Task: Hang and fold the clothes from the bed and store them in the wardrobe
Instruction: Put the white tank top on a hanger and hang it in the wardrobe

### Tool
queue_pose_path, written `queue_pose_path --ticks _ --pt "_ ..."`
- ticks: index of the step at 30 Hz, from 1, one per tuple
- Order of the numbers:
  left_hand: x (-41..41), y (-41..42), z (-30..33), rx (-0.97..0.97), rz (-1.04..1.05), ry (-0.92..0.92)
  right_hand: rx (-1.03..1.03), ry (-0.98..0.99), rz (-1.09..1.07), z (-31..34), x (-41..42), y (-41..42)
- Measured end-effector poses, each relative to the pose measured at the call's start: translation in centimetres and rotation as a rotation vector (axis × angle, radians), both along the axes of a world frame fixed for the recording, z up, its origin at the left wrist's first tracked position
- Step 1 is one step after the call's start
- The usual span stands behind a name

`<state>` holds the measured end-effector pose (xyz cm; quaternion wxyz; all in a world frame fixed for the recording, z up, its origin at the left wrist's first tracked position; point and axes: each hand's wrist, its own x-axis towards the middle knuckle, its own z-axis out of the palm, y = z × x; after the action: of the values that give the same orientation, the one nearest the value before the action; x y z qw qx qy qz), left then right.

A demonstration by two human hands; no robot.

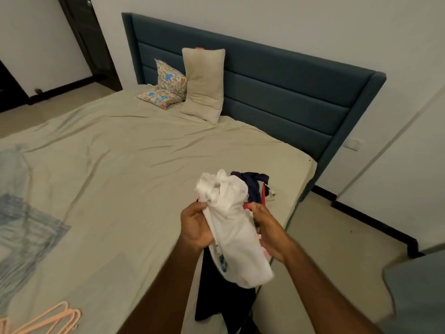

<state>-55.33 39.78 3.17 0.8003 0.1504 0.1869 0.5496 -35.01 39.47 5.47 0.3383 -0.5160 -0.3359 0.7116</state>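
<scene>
Both hands grip one white garment [231, 227] above the bed [134, 150]: left hand [196, 227] and right hand [267, 230] each curled round its bunched cloth.

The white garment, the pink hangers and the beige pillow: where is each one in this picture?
white garment [237, 227], head view, on its bunched middle between both hands.
pink hangers [51, 318], head view, on an arm of the pile.
beige pillow [204, 85], head view, on its front face.

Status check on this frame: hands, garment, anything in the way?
Left hand and right hand both grip the bunched white garment over the bed's edge. Dark clothes pile behind it, untouched. Pink hangers lie near the left edge. Nothing blocking.
</scene>
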Motion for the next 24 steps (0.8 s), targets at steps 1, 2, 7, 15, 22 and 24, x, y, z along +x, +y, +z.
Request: queue_pose_path --ticks 1,2,7,15,22,24 --pt "-0.6 -1.7 -0.6 -0.026 -0.021 -0.027 -0.051 0.145 -0.035 -1.0 -1.4 -0.6" --pt "-1.0 -3.4 -1.1 -0.077 -0.037 -0.015 -0.071 0.239 -0.039 -2.0 -2.9 -1.2" --pt "-4.8 -10.1 -4.1 -0.272 -0.059 0.685 0.095 -0.043 0.087 -5.7 -8.4 -4.4" --pt "-12.1 -18.5 -3.6 -0.128 0.298 0.391 0.492 -0.045 0.320 -2.2 -12.1 -9.6" --pt "-15.2 -26.1 -4.5 -0.274 0.416 0.184 0.311 -0.068 0.246 -3.6 -10.0 -13.0" --pt "-14.8 -26.9 -4.2 -0.366 0.475 0.407 0.276 -0.121 0.174 -4.4 -10.1 -13.5"
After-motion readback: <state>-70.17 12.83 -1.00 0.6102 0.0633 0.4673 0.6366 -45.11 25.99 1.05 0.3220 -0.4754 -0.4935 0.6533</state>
